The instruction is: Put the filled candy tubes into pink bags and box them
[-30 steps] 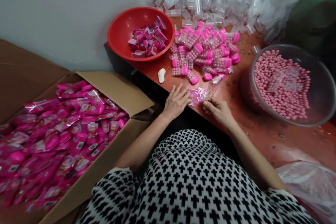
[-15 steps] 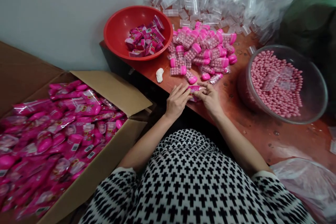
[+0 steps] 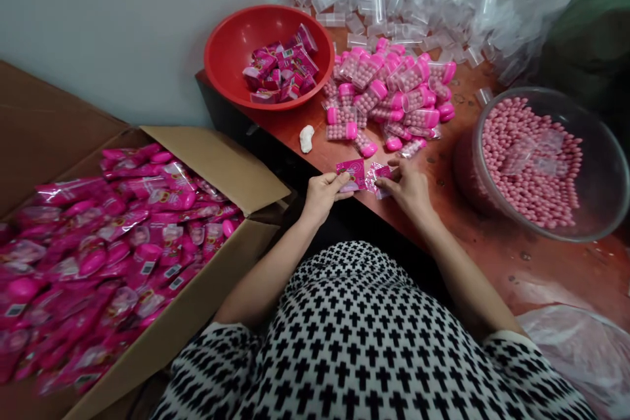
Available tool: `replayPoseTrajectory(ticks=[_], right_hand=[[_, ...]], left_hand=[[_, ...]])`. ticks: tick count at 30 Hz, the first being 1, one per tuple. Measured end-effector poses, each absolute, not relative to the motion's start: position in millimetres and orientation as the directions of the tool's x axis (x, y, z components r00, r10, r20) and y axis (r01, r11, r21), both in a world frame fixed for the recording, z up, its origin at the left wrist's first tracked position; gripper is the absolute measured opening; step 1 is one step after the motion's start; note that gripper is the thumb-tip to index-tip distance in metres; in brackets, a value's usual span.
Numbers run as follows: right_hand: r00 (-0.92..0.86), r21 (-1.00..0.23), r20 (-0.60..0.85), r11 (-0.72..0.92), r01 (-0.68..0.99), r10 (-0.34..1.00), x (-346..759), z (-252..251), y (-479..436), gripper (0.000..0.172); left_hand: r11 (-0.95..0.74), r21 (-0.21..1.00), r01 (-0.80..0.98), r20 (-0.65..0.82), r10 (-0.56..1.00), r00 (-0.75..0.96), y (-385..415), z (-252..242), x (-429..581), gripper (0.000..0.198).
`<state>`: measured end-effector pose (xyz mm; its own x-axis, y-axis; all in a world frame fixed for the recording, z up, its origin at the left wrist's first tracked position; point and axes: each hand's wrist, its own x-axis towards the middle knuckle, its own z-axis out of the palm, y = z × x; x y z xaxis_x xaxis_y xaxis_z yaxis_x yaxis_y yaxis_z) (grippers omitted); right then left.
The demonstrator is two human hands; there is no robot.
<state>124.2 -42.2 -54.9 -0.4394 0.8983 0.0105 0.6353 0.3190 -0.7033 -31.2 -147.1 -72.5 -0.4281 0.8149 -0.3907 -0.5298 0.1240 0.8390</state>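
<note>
My left hand (image 3: pixel 322 195) pinches a flat pink printed packet (image 3: pixel 353 172) between thumb and fingers at the table's front edge. Just to its right, my right hand (image 3: pixel 407 189) grips the packet's other portion, a shinier pink piece with a clear part. Whether the two portions are joined or separate I cannot tell. Right behind my hands lies a heap of small clear bottles (image 3: pixel 369 69) with pink caps, filled with pink beads. A crumpled white lump (image 3: pixel 306 138) rests on the table, up and left of my left hand.
A red bowl (image 3: pixel 221 79) of pink packets stands at the back left. An open carton (image 3: pixel 211 164) full of pink packs is at the left. Clear empty tubes (image 3: pixel 384 6) pile up at the back. A tub (image 3: pixel 475 164) of pink beads and a plastic bag (image 3: pixel 581 348) are on the right.
My hands have moved apart, and the packet now shows more of its face between them. The whole view has shifted slightly, so the table items sit further right.
</note>
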Motion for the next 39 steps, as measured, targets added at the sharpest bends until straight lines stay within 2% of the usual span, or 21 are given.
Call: replayPoseTrajectory(ticks=[2,3,4,5,7,9,10,11,13,16,18,19,21,23,28,30,32,34,35,37,39], right_hand=[[-0.466,-0.571,0.129,0.449,0.687,0.876,128,-49,-41,0.044],[-0.472,-0.582,0.166,0.472,0.662,0.866,127,-45,-41,0.044],[-0.478,-0.647,0.172,0.465,0.605,0.861,124,-41,-43,0.044],[-0.493,-0.745,0.143,0.421,0.517,0.858,121,-38,-45,0.045],[-0.550,-0.923,0.022,0.229,0.311,0.835,112,-35,-49,0.044],[-0.578,-0.981,-0.085,0.033,0.190,0.812,105,-38,-51,0.042],[-0.563,-0.984,-0.113,-0.012,0.179,0.818,104,-40,-51,0.040],[-0.536,-0.979,-0.123,-0.013,0.205,0.835,104,-43,-50,0.037],[-0.482,-0.925,-0.098,0.100,0.367,0.871,108,-49,-47,0.029],[-0.491,-0.648,-0.002,0.373,0.664,0.871,117,-52,-43,0.020],[-0.533,-0.508,0.089,0.498,0.703,0.842,120,-49,-41,0.022],[-0.544,-0.504,0.134,0.530,0.682,0.828,119,-46,-39,0.025],[-0.540,-0.581,0.180,0.532,0.616,0.822,112,-39,-35,0.027],[-0.552,-0.654,0.155,0.504,0.564,0.819,99,-32,-29,0.023],[-0.655,-0.702,0.095,0.517,0.490,0.750,63,-17,-16,0.016],[-0.679,-0.812,0.022,0.410,0.416,0.734,58,-14,-17,0.024],[-0.706,-0.915,-0.089,0.222,0.337,0.703,59,-15,-22,0.030],[-0.696,-0.953,-0.161,0.073,0.294,0.700,66,-19,-26,0.033],[-0.668,-0.954,-0.168,0.050,0.295,0.725,71,-22,-27,0.033],[-0.614,-0.908,-0.156,0.133,0.398,0.774,82,-27,-28,0.027],[-0.601,-0.732,-0.155,0.318,0.603,0.784,92,-31,-25,0.018]], left_hand=[[0.143,0.817,-0.558,-0.417,0.815,-0.402,-146,-69,-30,0.034],[0.148,0.806,-0.574,-0.430,0.812,-0.395,-145,-67,-28,0.035],[0.152,0.794,-0.589,-0.444,0.807,-0.389,-144,-65,-26,0.035],[0.155,0.782,-0.603,-0.454,0.805,-0.382,-143,-63,-24,0.036],[0.164,0.762,-0.627,-0.473,0.802,-0.365,-141,-59,-19,0.037],[0.174,0.749,-0.639,-0.486,0.800,-0.352,-141,-57,-17,0.038],[0.174,0.748,-0.640,-0.488,0.798,-0.354,-142,-56,-17,0.038],[0.169,0.750,-0.640,-0.489,0.793,-0.363,-144,-56,-19,0.038],[0.148,0.750,-0.645,-0.488,0.782,-0.389,-147,-56,-23,0.038],[0.130,0.726,-0.676,-0.494,0.782,-0.380,-152,-58,-29,0.037],[0.128,0.713,-0.690,-0.499,0.784,-0.370,-153,-59,-32,0.036],[0.124,0.712,-0.691,-0.501,0.779,-0.376,-153,-59,-32,0.036],[0.113,0.718,-0.686,-0.504,0.765,-0.402,-153,-60,-34,0.034],[0.103,0.720,-0.687,-0.508,0.752,-0.420,-153,-59,-36,0.034],[0.067,0.717,-0.694,-0.523,0.709,-0.472,-153,-55,-43,0.036],[0.041,0.725,-0.687,-0.509,0.703,-0.496,-151,-54,-44,0.035],[0.020,0.736,-0.677,-0.489,0.708,-0.510,-147,-53,-44,0.035],[0.015,0.740,-0.672,-0.478,0.715,-0.510,-145,-53,-43,0.035],[0.018,0.739,-0.674,-0.480,0.716,-0.507,-145,-54,-43,0.036],[0.023,0.729,-0.684,-0.492,0.713,-0.500,-147,-56,-45,0.037],[0.025,0.708,-0.706,-0.508,0.711,-0.485,-150,-58,-48,0.037]])
